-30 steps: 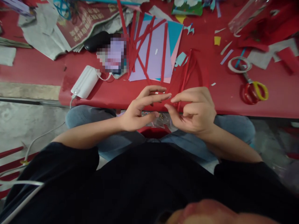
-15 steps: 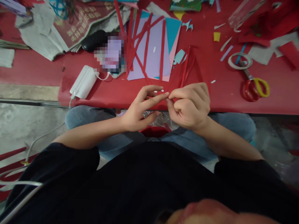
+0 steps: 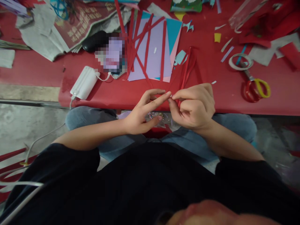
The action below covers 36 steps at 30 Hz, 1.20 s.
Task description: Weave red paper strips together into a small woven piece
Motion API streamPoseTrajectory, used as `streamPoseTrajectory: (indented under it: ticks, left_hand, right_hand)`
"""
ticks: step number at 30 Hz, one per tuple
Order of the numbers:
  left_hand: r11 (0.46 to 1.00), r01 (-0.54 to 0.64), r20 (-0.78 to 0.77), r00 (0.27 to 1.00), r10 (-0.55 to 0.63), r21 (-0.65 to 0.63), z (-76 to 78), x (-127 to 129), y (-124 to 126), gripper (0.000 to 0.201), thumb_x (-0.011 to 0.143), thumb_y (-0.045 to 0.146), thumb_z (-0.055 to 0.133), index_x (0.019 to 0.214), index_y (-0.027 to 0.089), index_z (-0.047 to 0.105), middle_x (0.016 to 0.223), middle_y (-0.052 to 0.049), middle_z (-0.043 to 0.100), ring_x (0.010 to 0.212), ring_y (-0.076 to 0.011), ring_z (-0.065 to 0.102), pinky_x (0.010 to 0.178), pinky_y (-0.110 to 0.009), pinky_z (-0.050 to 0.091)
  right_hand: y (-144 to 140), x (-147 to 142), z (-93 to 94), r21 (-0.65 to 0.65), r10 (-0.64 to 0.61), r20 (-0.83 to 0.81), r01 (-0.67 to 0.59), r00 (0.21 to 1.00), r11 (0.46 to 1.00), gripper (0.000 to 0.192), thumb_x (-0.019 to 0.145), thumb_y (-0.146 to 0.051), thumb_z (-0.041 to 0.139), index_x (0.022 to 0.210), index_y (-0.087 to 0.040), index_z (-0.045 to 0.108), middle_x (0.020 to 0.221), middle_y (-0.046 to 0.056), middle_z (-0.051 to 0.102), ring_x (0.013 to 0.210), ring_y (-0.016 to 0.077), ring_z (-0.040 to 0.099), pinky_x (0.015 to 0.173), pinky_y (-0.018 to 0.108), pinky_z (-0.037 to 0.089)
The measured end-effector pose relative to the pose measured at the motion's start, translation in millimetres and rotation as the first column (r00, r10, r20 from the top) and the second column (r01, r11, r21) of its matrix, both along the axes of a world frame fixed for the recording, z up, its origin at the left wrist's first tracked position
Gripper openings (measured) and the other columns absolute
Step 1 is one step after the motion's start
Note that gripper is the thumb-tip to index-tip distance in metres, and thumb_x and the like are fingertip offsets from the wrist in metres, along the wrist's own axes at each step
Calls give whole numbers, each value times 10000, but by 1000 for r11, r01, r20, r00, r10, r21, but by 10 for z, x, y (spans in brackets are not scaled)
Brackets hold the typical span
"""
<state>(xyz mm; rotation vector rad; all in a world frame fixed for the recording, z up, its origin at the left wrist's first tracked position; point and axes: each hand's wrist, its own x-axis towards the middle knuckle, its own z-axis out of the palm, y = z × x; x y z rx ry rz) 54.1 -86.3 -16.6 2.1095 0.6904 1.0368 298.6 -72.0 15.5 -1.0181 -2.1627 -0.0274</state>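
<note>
Red paper strip (image 3: pixel 185 73) pinched by right hand (image 3: pixel 194 107), left hand (image 3: pixel 142 111) spread, at table edge (image 3: pixel 234 110).

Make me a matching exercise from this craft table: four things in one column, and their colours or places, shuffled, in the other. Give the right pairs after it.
Things:
1. scissors
2. power bank
3. tape roll
4. paper strip that the right hand pinches

Descriptions:
A. white, at the table's near edge, left of the hands, with a cable plugged in
B. red, running away from the fingertips across the table
C. one red handle and one yellow, on the right
D. a pale ring lying flat, just beyond the scissors

Pairs: 1-C, 2-A, 3-D, 4-B
</note>
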Motion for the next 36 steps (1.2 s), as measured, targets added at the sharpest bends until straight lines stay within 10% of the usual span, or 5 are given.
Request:
streamPoseTrajectory:
  ticks: [4, 13, 31, 36]
  left_hand:
    - [1000, 8, -13, 1000, -8, 2, 9, -10, -10, 869, 1060, 376, 679, 1839, 438, 300, 1670, -131, 492, 1546, -355, 586, 1217, -529, 642]
    - [995, 36, 65, 997, -42, 97, -113, 10, 55, 884, 1042, 402, 704, 1843, 325, 338, 1656, -166, 481, 1518, -357, 573, 1149, -520, 648]
    - [994, 44, 56, 997, -50, 100, -107, 5, 62, 897, 1036, 379, 720, 1845, 322, 335, 1638, -169, 478, 1534, -349, 548, 1200, -527, 614]
    - [995, 60, 56, 996, -65, 76, -116, 6, 45, 927, 1028, 372, 737, 1852, 316, 316, 1647, -173, 477, 1557, -363, 533, 1236, -561, 597]
  right_hand:
    - [-9, 8, -4, -10, -47, 56, 48, 997, 999, 479, 1120, -413, 654, 742, -267, 398, 942, 37, 818, 743, 224, 653, 805, 501, 450]
    - [122, -60, 28, 423, 226, -199, -124, 954, 897, 393, 979, -135, 837, 906, -279, 479, 986, -39, 814, 706, 159, 663, 700, 410, 447]
    - [97, -52, 1, 376, 219, -177, -140, 960, 916, 424, 946, -81, 826, 902, -290, 460, 958, -43, 819, 670, 162, 702, 641, 421, 476]
    - [51, -35, 8, 169, 148, -178, -118, 973, 978, 485, 1010, -183, 794, 834, -283, 353, 924, -22, 812, 643, 163, 700, 660, 453, 529]
